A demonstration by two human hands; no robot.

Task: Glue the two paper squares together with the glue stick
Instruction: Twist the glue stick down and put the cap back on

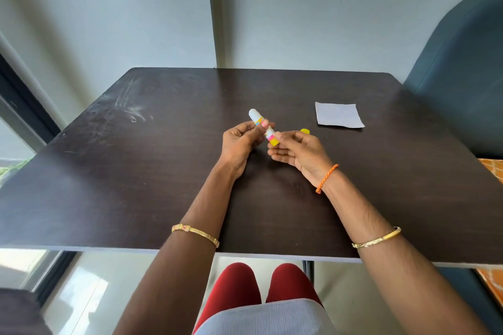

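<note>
I have one view only, from a wide-angle camera worn on the person's head. It looks forward and down over a dark table (114, 171), whose near edge crosses the lower frame. Both forearms reach in from the bottom, so the hands sit close, near mid-frame. A pale wall (326, 8) fills the top. Straight lines bend toward the frame's edges.

Glue stick (263, 127): white with yellow and pink bands. Paper square (338, 114): plain white, right of centre. Cap (304, 131): yellow. Table (136, 171): dark brown woodgrain. Wrist cord (326, 178): orange braid. Bangles (195, 233): gold.
</note>
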